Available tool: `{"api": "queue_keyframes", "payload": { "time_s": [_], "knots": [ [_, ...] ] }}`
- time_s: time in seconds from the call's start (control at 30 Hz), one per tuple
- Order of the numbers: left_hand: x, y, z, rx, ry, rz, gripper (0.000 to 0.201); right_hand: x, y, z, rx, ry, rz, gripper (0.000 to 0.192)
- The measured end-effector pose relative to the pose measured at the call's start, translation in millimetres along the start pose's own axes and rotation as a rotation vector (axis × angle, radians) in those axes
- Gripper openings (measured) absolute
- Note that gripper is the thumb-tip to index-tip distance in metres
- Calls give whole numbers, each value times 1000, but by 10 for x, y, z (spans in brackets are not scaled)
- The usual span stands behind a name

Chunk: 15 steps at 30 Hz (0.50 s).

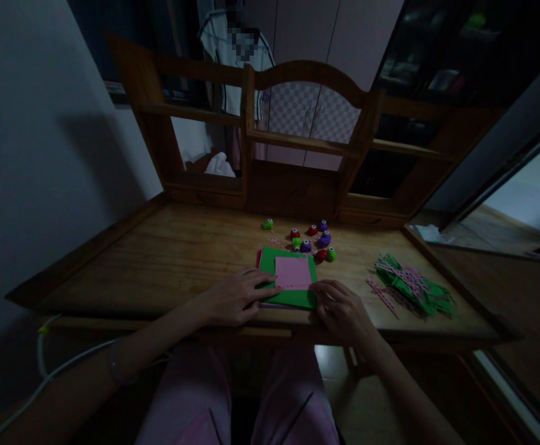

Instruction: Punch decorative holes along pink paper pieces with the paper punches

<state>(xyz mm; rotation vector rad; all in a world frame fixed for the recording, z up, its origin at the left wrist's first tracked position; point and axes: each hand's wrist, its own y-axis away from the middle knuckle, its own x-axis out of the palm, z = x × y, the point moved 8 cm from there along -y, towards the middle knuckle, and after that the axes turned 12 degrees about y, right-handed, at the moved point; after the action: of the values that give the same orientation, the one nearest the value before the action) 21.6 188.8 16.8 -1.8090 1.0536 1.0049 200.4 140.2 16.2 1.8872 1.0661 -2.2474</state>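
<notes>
A stack of coloured sheets with a green sheet point(270, 262) on top lies near the wooden desk's point(168, 253) front edge. A smaller pink sheet point(293, 272) rests on the green one. My left hand point(237, 296) lies flat on the stack's left side, fingers spread toward the pink sheet. At the stack's near right corner my right hand point(341, 309) has its curled fingers touching the edge of the green sheet. The dim light hides whether they pinch it.
Several small craft punches point(314, 240) in green, red and purple sit just behind the sheets. A heap of green and pink paper strips point(409, 285) lies at the right. A wooden shelf unit point(293, 148) rises at the desk's back. A white cable point(47, 364) hangs at the left.
</notes>
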Motion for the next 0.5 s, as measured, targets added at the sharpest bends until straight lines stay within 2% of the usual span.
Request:
{"api": "queue_keyframes", "payload": {
  "time_s": [0.3, 0.5],
  "knots": [
    [54, -9, 6, -2, -28, 16, 57, 38, 85, -62, 135, -50, -68, 25],
    [68, -116, -5, -10, -57, 11, 55, 35, 96, -81, 154, -76, -69, 26]
  ]
}}
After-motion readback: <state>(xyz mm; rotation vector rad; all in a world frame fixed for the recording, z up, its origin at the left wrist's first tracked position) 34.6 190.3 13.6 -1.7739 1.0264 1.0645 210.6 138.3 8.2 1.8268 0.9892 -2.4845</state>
